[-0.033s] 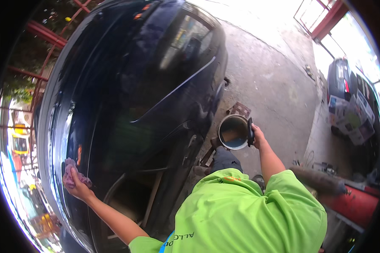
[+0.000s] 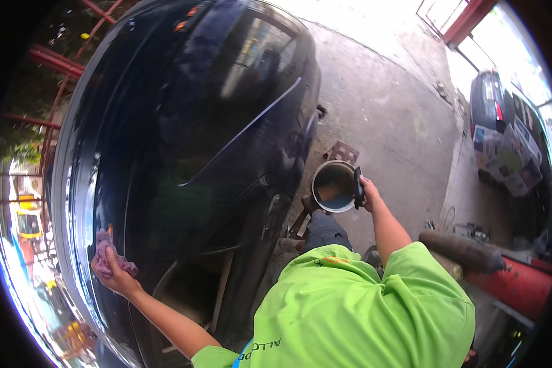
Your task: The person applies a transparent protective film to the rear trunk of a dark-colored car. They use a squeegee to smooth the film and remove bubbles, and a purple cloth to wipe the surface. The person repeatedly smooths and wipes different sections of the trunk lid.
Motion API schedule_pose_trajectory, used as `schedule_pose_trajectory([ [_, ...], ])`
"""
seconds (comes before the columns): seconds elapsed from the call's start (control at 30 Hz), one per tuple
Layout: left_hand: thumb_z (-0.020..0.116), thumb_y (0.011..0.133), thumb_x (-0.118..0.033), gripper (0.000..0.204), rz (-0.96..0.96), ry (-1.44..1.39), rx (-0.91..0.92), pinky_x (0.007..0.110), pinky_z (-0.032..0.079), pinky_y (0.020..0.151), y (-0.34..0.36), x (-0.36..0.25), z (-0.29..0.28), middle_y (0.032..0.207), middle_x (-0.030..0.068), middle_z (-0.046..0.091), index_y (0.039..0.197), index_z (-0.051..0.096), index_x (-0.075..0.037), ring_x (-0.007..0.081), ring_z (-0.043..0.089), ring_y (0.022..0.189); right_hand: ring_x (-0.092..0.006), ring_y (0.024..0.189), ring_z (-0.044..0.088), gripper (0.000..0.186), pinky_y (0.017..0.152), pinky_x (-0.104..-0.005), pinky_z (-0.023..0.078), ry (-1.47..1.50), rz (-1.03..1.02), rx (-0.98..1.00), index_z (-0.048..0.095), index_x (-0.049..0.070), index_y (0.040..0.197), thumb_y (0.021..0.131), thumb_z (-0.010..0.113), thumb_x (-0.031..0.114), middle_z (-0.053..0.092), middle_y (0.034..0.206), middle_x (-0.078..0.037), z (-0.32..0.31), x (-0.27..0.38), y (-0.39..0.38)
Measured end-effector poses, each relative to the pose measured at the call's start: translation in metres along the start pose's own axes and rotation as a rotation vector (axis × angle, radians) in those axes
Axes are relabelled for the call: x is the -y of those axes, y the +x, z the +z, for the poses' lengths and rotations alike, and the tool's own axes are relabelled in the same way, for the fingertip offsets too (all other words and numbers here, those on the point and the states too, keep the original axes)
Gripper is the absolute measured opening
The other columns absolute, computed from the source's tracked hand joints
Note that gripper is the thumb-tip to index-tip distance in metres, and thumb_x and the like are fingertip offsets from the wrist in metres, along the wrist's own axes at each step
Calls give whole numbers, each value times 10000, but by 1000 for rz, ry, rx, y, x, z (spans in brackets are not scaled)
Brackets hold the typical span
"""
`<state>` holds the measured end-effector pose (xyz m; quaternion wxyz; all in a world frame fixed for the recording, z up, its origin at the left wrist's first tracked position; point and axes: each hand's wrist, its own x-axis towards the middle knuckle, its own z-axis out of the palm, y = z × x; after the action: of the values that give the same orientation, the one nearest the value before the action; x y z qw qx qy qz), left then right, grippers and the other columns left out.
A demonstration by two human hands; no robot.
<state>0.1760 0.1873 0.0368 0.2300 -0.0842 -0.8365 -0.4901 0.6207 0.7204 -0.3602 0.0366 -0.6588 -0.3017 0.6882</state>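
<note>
My left hand (image 2: pixel 115 277) grips a crumpled purple cloth (image 2: pixel 111 254) against the glossy dark panel of a car (image 2: pixel 159 141). Its fingers are partly hidden by the cloth. Out to the right, my right hand (image 2: pixel 369 194) is closed on a long black piece (image 2: pixel 358 187) at the side of a round metal pot (image 2: pixel 314 195). Whether this piece is the pot's handle or a separate block, I cannot tell. Murky liquid lies inside the pot, with a tan patch showing in it.
A reddish-brown block with holes (image 2: pixel 343 151) lies by the pot on the concrete floor (image 2: pixel 386 116). At right are a grey cylinder (image 2: pixel 463 251), a red tank (image 2: pixel 515 288) and another car partly covered with paper sheets (image 2: pixel 509 159). Red metal bars (image 2: pixel 58 61) stand beyond the dark car.
The view has shifted slightly. My left hand and the cloth have slid a little to the right over the car panel. My right hand keeps its hold beside the pot.
</note>
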Motion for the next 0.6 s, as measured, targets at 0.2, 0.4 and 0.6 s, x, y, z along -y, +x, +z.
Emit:
schedule_pose_trajectory([
  [0.2,846,874,-82,298,-33,-165,953,269,531,776,-169,-53,308,996,35,657,1074,626,-77,112,634,855,-191,839,694,483,704,-452,572,88,119,28,537,282,1475,1043,608,488,692,1125,-7,2,-38,91],
  [0.4,884,753,-269,413,-364,144,1758,417,585,845,-444,80,556,1032,167,737,1040,687,-47,332,756,928,-331,1266,645,703,1085,-412,490,-179,-12,-308,592,206,1492,877,817,461,684,1345,-175,34,-101,227],
  [0.6,833,777,-329,556,149,262,1624,568,536,961,-633,220,680,1217,220,648,1234,631,-85,486,617,1169,-480,1396,442,743,1112,-593,431,-951,-293,-481,503,314,1558,864,768,347,403,1552,-285,45,-144,322],
])
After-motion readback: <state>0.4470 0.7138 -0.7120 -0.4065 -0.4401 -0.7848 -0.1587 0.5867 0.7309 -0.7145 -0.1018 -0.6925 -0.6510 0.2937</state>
